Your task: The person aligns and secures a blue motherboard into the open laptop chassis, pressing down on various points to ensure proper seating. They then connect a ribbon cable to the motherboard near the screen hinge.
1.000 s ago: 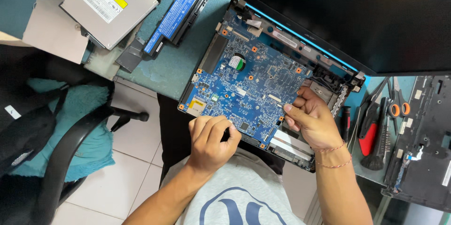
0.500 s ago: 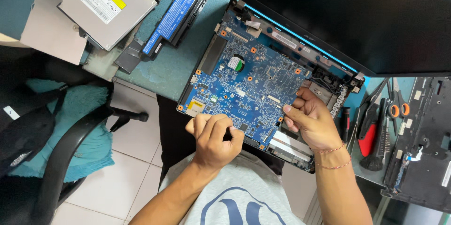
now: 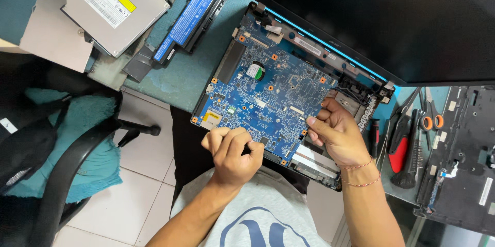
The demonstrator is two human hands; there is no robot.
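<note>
A blue laptop motherboard (image 3: 268,92) lies in the opened black laptop base (image 3: 356,95) at the table's near edge. My left hand (image 3: 232,154) is curled into a fist over the board's near edge, closed around a small dark tool (image 3: 251,147) whose tip I cannot see. At the board's right edge my right hand (image 3: 337,136) pinches the board, thumb on top. The dark laptop screen (image 3: 392,15) stands open behind.
A silver optical drive (image 3: 111,7) and a black and blue battery (image 3: 193,12) lie at the back left. Red-handled tools and orange scissors (image 3: 412,133) sit to the right, beside a black laptop cover (image 3: 464,159). An office chair (image 3: 56,159) stands at the left.
My left hand has shifted slightly over the board's near edge and its fingers have curled tighter. My right hand has stayed at the board's right edge.
</note>
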